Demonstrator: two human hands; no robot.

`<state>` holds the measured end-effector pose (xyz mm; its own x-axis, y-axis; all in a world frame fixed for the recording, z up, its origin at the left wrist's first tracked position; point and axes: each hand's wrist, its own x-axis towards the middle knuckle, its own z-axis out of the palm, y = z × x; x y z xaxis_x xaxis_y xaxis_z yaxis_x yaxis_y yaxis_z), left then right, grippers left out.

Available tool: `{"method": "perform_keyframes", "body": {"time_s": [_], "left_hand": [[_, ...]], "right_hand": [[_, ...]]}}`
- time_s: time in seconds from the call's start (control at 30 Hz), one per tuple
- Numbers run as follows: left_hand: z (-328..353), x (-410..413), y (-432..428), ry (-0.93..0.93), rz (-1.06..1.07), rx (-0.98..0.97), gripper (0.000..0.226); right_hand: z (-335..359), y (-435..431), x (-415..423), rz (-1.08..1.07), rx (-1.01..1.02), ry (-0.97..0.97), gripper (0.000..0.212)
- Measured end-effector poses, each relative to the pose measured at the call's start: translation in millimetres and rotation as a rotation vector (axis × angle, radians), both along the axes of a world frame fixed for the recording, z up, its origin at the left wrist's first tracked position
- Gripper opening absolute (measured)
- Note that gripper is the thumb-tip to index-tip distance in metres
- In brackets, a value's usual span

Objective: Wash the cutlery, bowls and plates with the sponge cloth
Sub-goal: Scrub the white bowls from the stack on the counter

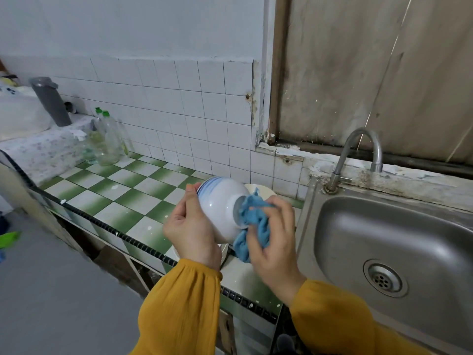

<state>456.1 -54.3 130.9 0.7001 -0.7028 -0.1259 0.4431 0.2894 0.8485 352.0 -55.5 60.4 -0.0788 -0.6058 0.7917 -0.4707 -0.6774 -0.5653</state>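
- On my feed, the left hand (190,228) curls round a white bowl (220,203), held on its side above the counter (115,190).
- The right hand (275,239) clutches the blue sponge cloth (256,221) against the bowl's foot.
- Sink (384,226) at 3 o'clock; bottles (107,139) at 10 o'clock.

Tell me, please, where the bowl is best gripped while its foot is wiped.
Grip the bowl at its rim, from the left, as the left hand does: it is turned sideways, foot facing the cloth in the right hand.
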Motion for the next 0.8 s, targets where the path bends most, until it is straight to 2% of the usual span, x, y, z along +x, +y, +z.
{"method": "perform_keyframes", "body": {"time_s": [0.1, 0.2, 0.27, 0.33, 0.37, 0.4, 0.43, 0.53, 0.63, 0.73, 0.8], "left_hand": [[-2, -14, 3, 0.078, -0.096, 0.035, 0.022], [-2, -17, -3, 0.222, -0.21, 0.074, 0.02], [-3, -13, -11, 0.295, -0.335, 0.077, 0.018], [-2, -14, -15, 0.301, -0.419, 0.058, 0.016], [-1, -16, -14, 0.268, -0.439, 0.039, 0.015], [2, -20, -13, 0.217, -0.444, 0.012, 0.014], [5, -24, -10, 0.152, -0.434, -0.025, 0.015], [16, -35, 2, -0.135, -0.347, -0.157, 0.018], [20, -57, 18, -0.438, -0.323, -0.27, 0.016], [20, -77, 28, -0.509, -0.269, -0.36, 0.003], [21, -84, 29, -0.435, -0.243, -0.348, 0.008]], "right_hand": [[17, -10, -1, -0.051, 0.174, -0.374, 0.04], [11, -5, -2, -0.053, 0.045, -0.36, 0.037], [4, 2, 1, 0.029, 0.071, -0.42, 0.037], [10, 9, 2, 0.116, 0.235, -0.751, 0.033], [17, 8, -1, 0.135, 0.326, -0.926, 0.023], [27, 4, -8, 0.133, 0.409, -1.046, 0.014], [35, -2, -18, 0.14, 0.478, -1.103, 0.016], [63, -14, -48, 0.205, 0.565, -1.066, 0.019], [79, -8, -66, 0.211, 0.414, -0.906, 0.02], [79, 9, -77, 0.244, 0.252, -0.761, 0.018], [75, 17, -85, 0.232, 0.226, -0.8, 0.013]]}}
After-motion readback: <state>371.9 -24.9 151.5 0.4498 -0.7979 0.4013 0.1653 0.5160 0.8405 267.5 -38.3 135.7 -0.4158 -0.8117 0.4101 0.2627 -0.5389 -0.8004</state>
